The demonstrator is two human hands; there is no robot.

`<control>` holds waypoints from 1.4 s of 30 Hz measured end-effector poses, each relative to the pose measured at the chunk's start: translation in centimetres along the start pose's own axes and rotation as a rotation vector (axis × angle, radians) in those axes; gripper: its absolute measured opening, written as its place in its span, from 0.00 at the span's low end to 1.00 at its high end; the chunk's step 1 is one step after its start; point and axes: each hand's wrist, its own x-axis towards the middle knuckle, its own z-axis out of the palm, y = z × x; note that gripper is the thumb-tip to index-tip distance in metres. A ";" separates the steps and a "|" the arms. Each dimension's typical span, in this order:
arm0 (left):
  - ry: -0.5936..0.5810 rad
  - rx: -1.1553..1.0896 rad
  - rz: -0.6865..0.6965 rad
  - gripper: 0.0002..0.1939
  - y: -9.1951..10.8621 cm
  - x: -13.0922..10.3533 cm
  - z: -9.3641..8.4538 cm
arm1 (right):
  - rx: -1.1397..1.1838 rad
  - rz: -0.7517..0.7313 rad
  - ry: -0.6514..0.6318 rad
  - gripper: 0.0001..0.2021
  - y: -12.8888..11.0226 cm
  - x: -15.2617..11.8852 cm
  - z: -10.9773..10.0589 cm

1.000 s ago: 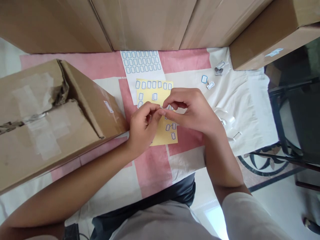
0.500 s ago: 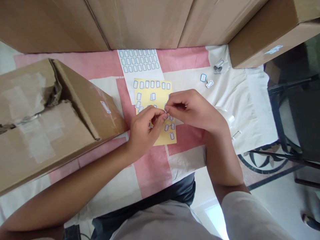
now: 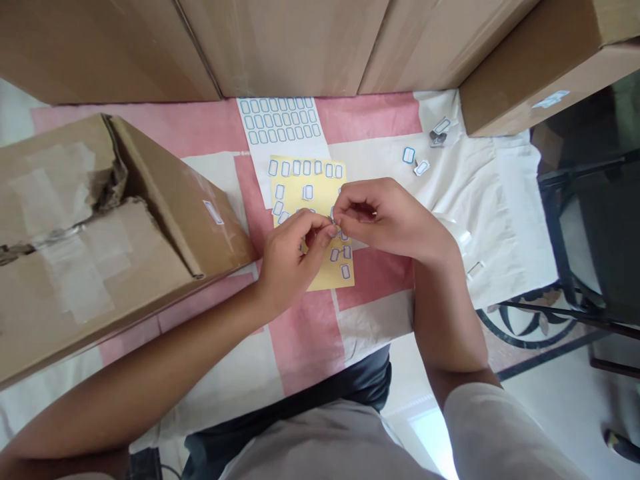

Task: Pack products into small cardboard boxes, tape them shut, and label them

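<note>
On the patterned cloth in front of you, let the big taped carton at nine o'clock stand well off your left forearm; the yellow sheet lies at your centre, so work with light wrists to avoid dragging it or the white label sheet at its eleven o'clock; your left hand comes in from eight o'clock and your right hand from three, each with thumb and forefinger narrowed to a fine pinch; mind the small framed labels under your knuckles, since a brushing finger could probably lift one; the tiny pale piece appears caught between both pinches, over the sheet toward three o'clock, too small to identify, and calls for slow, even pressure at its very edge
</note>
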 end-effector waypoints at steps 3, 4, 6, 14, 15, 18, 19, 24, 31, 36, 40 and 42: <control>-0.003 -0.018 -0.003 0.09 0.1 0.1 0.0 | -0.004 0.010 -0.011 0.07 0.0 0.1 0.1; -0.004 -0.025 -0.001 0.09 0.1 0.2 0.0 | -0.005 0.012 -0.014 0.07 0.0 0.1 0.1; -0.007 -0.043 -0.004 0.09 0.0 0.2 -0.1 | -0.005 0.015 -0.020 0.07 -0.1 0.1 0.1; -0.001 -0.166 -0.130 0.11 -0.1 0.0 -0.2 | 0.010 0.051 0.065 0.08 0.0 -0.2 -0.7; -0.003 -0.180 -0.139 0.10 0.0 -0.1 -0.1 | 0.014 0.042 0.057 0.08 0.0 -0.2 -0.7; -0.009 -0.206 -0.140 0.09 0.2 0.0 -0.1 | 0.022 -0.013 0.016 0.08 0.0 -0.1 -0.4; -0.009 -0.203 -0.132 0.09 0.3 0.0 -0.1 | 0.021 -0.031 0.001 0.08 0.0 -0.1 -0.3; -0.002 -0.144 -0.108 0.07 0.5 0.3 -0.3 | 0.011 -0.066 -0.027 0.07 -0.1 0.1 0.0; -0.008 -0.117 -0.149 0.07 0.1 0.1 -0.3 | 0.003 -0.073 -0.030 0.07 -0.1 0.0 -0.1; -0.011 -0.138 -0.143 0.08 0.3 0.1 -0.3 | -0.011 -0.086 -0.028 0.07 -0.2 0.0 0.0; -0.017 -0.128 -0.147 0.08 0.3 0.2 -0.3 | -0.026 -0.097 -0.044 0.07 -0.2 0.0 0.1; -0.025 -0.132 -0.145 0.08 0.2 0.2 -0.3 | -0.033 -0.104 -0.050 0.08 -0.2 0.0 0.1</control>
